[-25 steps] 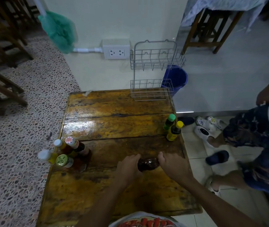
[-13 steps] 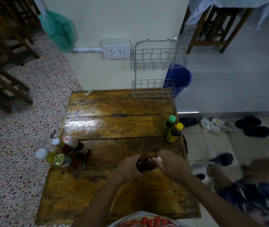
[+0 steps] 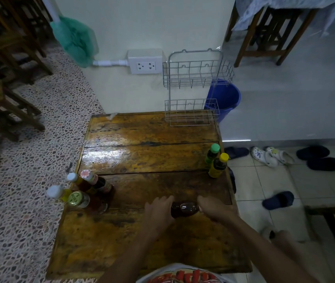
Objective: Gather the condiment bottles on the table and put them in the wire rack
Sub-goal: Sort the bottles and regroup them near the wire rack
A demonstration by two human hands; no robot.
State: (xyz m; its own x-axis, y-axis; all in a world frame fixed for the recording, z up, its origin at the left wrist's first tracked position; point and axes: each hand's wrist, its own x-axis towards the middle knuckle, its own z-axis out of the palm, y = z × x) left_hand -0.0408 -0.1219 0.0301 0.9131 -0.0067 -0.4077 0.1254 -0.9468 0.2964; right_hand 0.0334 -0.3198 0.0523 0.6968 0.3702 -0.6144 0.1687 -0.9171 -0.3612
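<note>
Dark condiment bottle (image 3: 184, 209) lying sideways near the table's (image 3: 142, 156) front edge, grasped at both ends: left hand (image 3: 157, 214) wrapped round one end, right hand (image 3: 213, 209) closed over the other, probably the cap. Wire rack (image 3: 191, 113) at far edge, both tiers bare. Other bottles standing in clusters left (image 3: 80, 190) and right (image 3: 215, 160)

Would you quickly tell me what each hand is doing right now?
Left hand: closed on the dark bottle.
Right hand: closed on the same bottle's other end.
</note>
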